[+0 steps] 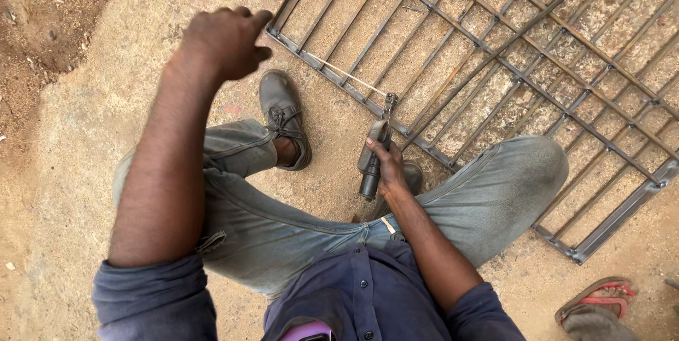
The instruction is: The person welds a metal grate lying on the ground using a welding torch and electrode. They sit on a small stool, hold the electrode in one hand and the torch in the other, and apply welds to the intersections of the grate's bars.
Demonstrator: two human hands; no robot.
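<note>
The person crouched over a flat metal grille that lay on the sandy concrete ground, knees spread wide in faded jeans.

The right hand hung low between the knees, forearm running down from the rolled blue sleeve, wrist nearly straight. Its fingers were wrapped tight around the dark handle of an electrode holder, thumb laid along the top. The holder pointed up and away from the body, and its clamp gripped a thin welding rod that slanted up to the left across the bars, just above the grille's near edge frame.

The left arm was raised and stretched forward, elbow bent a little, the bare forearm filling the left of the view. The left hand was curled into a loose fist with knuckles up, close to the grille's near corner; I could not tell whether it touched the corner, and nothing showed in its grasp.

A worn black shoe was planted beside the frame edge, just left of the holder. At the lower right, another person's foot in a red sandal stood near the grille's far corner.
</note>
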